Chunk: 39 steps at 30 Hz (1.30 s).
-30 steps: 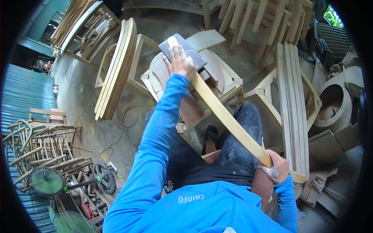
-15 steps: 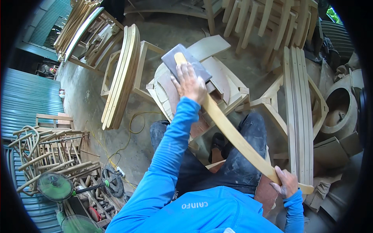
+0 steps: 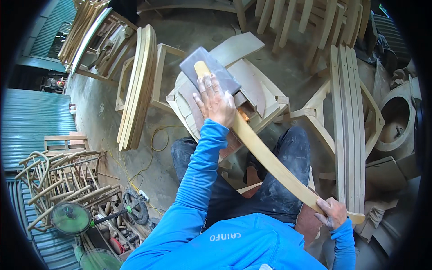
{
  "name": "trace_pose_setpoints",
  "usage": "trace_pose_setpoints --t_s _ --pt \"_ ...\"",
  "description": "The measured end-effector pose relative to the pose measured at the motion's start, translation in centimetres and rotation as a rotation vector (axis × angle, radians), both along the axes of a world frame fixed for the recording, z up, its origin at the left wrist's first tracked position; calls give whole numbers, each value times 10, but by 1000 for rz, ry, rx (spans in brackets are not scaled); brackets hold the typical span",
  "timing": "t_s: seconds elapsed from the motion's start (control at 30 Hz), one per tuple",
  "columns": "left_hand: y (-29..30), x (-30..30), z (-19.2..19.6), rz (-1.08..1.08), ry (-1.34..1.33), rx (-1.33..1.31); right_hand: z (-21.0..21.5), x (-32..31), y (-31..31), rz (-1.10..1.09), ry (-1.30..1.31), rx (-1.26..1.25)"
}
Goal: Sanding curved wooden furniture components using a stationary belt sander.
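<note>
One long curved wooden slat (image 3: pixel 270 159) runs across the person's lap, from about 11 o'clock near the picture's middle down to 4 o'clock. Its far end lies over one grey sheet of sandpaper (image 3: pixel 211 72), which rests on a low counter (image 3: pixel 252 85) built of pale wooden panels stacked at 12 o'clock.

The left hand (image 3: pixel 215 101) lies flat with its fingers spread, pressing down on the slat and on the near edge of the sandpaper. The right hand (image 3: pixel 332 212) is wrapped around the slat just short of its near end, which sticks out beyond the fist toward 4 o'clock.

Both forearms wear blue sleeves, and two dark, dusty trouser legs show beneath the slat.

At 10 o'clock one bundle of curved slats (image 3: pixel 137 85) stands on edge against an unfinished frame. At 3 o'clock lie three straight slats (image 3: pixel 346 121) side by side on another frame, with one round wooden ring (image 3: pixel 396 119) just beyond them. At 8 o'clock there is a heap of bent chair parts (image 3: pixel 54 180), its count beyond telling, and two green fans (image 3: pixel 72 218) near 7 o'clock. One yellow cable (image 3: pixel 155 139) loops over the concrete floor (image 3: pixel 99 108).
</note>
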<state>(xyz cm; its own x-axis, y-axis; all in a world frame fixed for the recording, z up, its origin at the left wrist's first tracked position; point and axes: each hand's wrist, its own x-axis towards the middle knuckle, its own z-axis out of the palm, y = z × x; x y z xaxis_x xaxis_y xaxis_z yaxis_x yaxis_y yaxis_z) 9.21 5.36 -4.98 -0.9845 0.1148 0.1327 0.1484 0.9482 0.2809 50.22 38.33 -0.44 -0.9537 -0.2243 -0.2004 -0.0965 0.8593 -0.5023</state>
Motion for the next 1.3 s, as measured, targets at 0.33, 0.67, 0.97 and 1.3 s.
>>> trace_pose_setpoints --t_s 0.33,0.67,0.97,1.3 --pt "-47 -137 -8 -43 110 32 10 -108 -65 -38 13 52" --pt "-52 -200 -9 68 112 4 3 -199 -139 -72 36 25" --pt "4 11 0 45 0 -61 -2 -120 -108 8 20 -130" --pt "-23 -107 -4 40 73 -38 9 -73 -71 -22 8 61"
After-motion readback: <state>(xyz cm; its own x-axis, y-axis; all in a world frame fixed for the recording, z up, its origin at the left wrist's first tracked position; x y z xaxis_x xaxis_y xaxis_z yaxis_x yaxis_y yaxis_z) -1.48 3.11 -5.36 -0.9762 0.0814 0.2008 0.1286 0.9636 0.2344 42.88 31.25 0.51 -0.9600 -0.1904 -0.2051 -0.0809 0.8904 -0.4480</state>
